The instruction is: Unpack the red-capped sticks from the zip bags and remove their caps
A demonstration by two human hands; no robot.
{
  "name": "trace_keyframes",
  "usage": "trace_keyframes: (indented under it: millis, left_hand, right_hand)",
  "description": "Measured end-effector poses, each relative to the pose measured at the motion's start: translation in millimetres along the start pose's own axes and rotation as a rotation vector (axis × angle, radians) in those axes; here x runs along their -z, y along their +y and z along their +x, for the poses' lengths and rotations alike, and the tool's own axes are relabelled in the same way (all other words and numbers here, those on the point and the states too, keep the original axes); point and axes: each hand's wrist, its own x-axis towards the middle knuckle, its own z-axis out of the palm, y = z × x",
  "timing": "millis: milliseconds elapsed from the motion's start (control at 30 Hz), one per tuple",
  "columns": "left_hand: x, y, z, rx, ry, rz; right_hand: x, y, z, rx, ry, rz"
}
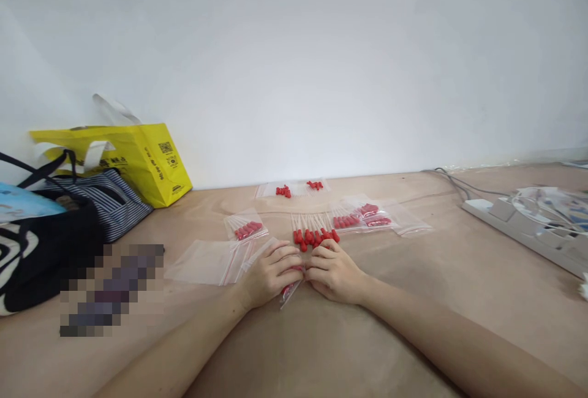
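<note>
On the table (pixel 275 349) before the sticks (pixel 315 237), my left hand (pixel 274 269) grips a bag (pixel 288 294), right hand (pixel 334 272) seemingly pinch-sealing it; next needs even pressure.

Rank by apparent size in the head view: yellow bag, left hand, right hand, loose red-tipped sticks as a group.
1. Yellow bag
2. Left hand and right hand: look alike, unranked
3. Loose red-tipped sticks

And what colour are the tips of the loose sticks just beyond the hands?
The tips are red, seen best in the head view.
</note>
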Motion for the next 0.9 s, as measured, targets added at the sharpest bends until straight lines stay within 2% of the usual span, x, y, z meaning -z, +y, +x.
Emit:
trace_keyframes:
  millis: [167, 467, 667, 900]
  left_hand:
    - [-3.0, 0, -3, 0.026, 0.006, -0.028]
    - [-3.4, 1, 1, 0.053, 0.041, -0.046]
    - [0.4, -1, 3, 0.079, 0.012, -0.033]
    - [8.1, -3, 3, -0.063, -0.063, -0.118]
  right_hand:
    - [0, 0, 0, -0.031, 0.018, -0.018]
    - [-3, -8, 4, 0.100, 0.109, -0.123]
    - [-6, -5, 1, 0.102, 0.113, -0.118]
    - [-4, -4, 1, 0.069, 0.117, -0.093]
